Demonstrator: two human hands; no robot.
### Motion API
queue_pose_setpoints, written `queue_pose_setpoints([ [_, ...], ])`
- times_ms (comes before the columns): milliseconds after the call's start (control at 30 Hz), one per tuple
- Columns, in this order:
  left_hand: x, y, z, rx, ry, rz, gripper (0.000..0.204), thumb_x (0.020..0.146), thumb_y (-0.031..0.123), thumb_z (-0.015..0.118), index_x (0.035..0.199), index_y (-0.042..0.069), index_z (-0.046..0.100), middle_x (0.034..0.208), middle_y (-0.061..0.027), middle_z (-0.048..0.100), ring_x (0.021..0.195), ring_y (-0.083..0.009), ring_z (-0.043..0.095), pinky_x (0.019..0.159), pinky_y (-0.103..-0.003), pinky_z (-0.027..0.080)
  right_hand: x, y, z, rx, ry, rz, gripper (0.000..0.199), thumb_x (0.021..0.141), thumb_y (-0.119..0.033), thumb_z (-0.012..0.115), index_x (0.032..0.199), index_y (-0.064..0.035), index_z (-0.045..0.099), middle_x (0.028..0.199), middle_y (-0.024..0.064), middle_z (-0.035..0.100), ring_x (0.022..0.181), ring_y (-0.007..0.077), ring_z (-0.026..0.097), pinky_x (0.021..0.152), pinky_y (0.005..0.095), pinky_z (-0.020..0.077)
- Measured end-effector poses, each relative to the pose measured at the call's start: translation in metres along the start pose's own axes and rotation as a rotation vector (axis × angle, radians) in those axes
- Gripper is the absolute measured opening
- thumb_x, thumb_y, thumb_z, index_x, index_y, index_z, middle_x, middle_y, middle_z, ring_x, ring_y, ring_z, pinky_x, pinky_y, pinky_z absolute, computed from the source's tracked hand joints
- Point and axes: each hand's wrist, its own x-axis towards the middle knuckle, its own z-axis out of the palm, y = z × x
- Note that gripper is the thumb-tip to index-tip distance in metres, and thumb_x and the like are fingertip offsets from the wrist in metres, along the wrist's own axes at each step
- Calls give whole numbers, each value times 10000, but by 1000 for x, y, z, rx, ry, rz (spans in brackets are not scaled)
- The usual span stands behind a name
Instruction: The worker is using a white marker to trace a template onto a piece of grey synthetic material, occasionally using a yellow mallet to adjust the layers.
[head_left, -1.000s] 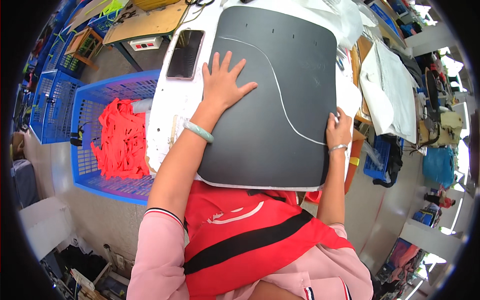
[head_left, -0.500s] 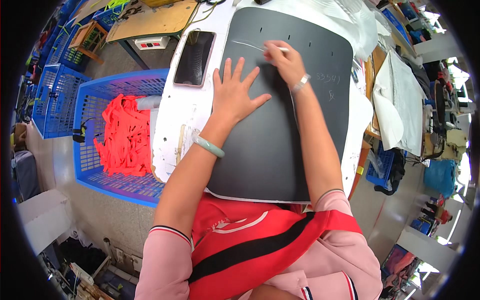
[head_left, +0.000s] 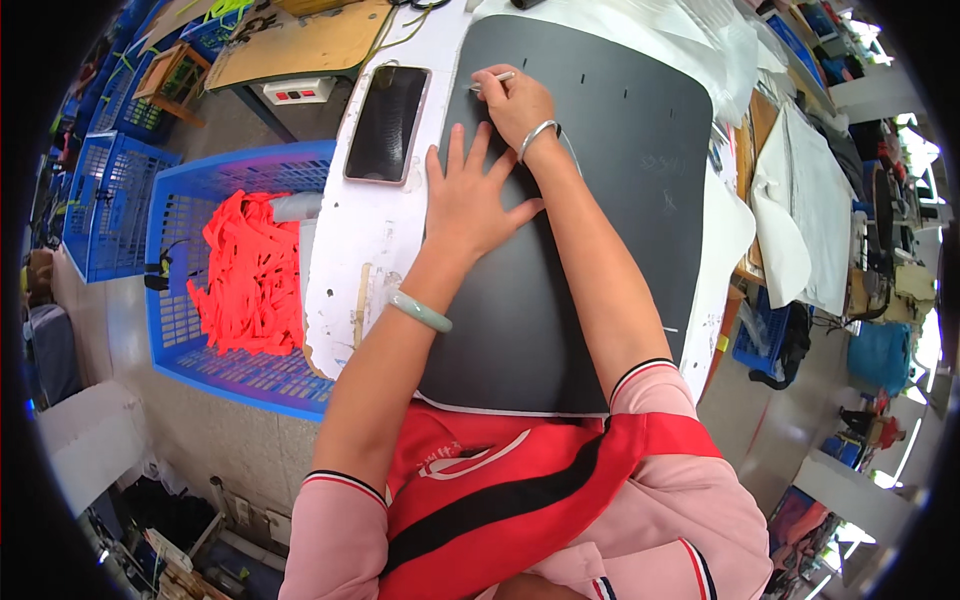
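Observation:
A large black sheet [head_left: 505, 330] with rounded corners lies on the white tabletop in front of me. Spread flat on its left part is my left hand [head_left: 468, 205], fingers apart and pressing nothing but the sheet. My right hand [head_left: 517, 107] is closed on a slim white pen [head_left: 503, 77] near the sheet's far left corner. The pen's tip is at or just above the surface; contact is hard to make out. Several short slits run along the far edge of the sheet. Faint pale handwriting shows on its right side, with a short white line lower down.
A phone [head_left: 388, 125] lies on the table left of the sheet. Below the table's left edge stands a blue plastic crate [head_left: 240, 391] with red strips [head_left: 252, 280] inside. Clear plastic film [head_left: 670, 35] is heaped at the back; white sheets [head_left: 815, 205] lie to the right.
My right hand has moved left with the pen, toward the sheet's far left corner. The white line once visible there is now mostly covered. My left hand stays flat; the sheet has shifted slightly.

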Motion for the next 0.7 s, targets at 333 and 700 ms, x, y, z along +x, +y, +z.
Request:
queue_pose_setpoints([
  [333, 1, -3, 4, 59, -15, 15, 709, 757, 631, 608, 1327, 217, 533, 1479, -130, 345, 1386, -359, 233, 1099, -570, 167, -92, 25, -101, -371, 136, 48, 255, 903, -264, 526, 874, -70, 689, 899, 129, 669, 835, 333, 621, 747, 418, 479],
  [700, 0, -3, 3, 98, -43, 12, 723, 767, 634, 604, 1342, 205, 518, 1489, -129, 330, 1389, -354, 239, 1103, -569, 165, -256, 10, -245, -619, -176, 270, 243, 889, -237, 544, 811, -58, 689, 748, 143, 662, 704, 322, 639, 664, 401, 503],
])
